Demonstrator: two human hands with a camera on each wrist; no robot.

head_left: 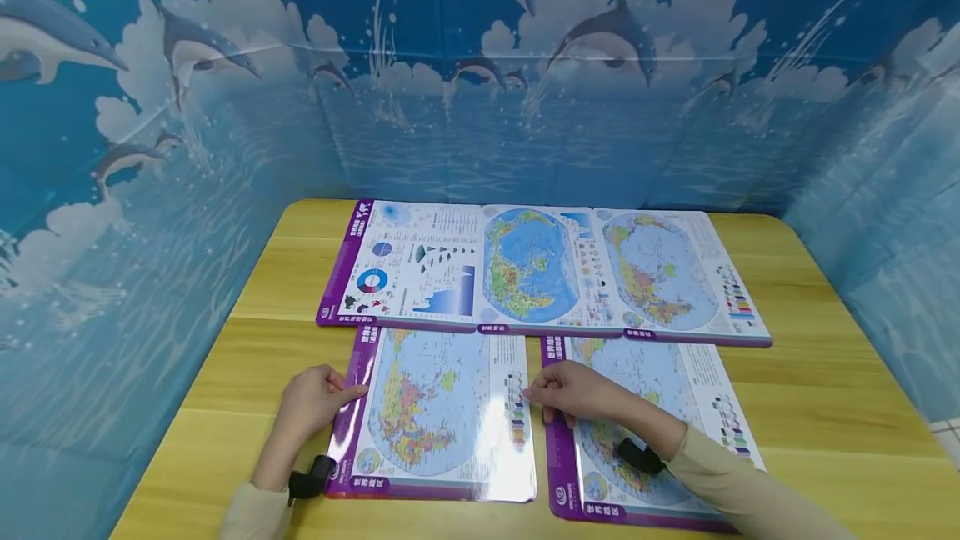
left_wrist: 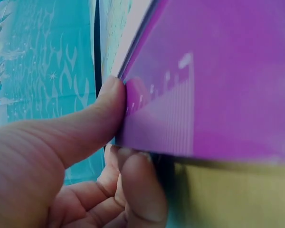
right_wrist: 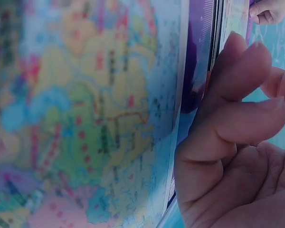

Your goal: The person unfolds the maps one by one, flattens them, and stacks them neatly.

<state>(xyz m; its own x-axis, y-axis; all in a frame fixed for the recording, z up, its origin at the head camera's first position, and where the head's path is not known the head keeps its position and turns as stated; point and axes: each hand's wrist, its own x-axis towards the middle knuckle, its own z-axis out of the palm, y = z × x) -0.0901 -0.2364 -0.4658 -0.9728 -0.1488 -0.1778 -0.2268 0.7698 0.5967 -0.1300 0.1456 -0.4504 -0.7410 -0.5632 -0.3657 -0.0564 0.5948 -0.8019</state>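
Note:
My left hand (head_left: 313, 398) pinches the purple left margin of a glossy world map sheet (head_left: 427, 407) at the front left. Close up in the left wrist view, the thumb lies on the purple face and curled fingers sit below the edge. At the same sheet's right edge, my right hand (head_left: 577, 390) pinches with thumb and forefinger; its other fingers (right_wrist: 228, 123) are curled in the right wrist view. Below the right hand and forearm lies a second world map sheet (head_left: 675, 365), partly covered by them.
Behind, along the wooden table's (head_left: 817, 407) far side, lies an overlapping row: a chart sheet (head_left: 420, 298), a blue relief map (head_left: 532, 265) and a political map (head_left: 660, 273). Their front edges cover the tops of the front sheets. A dolphin-print curtain (head_left: 480, 132) encloses the table.

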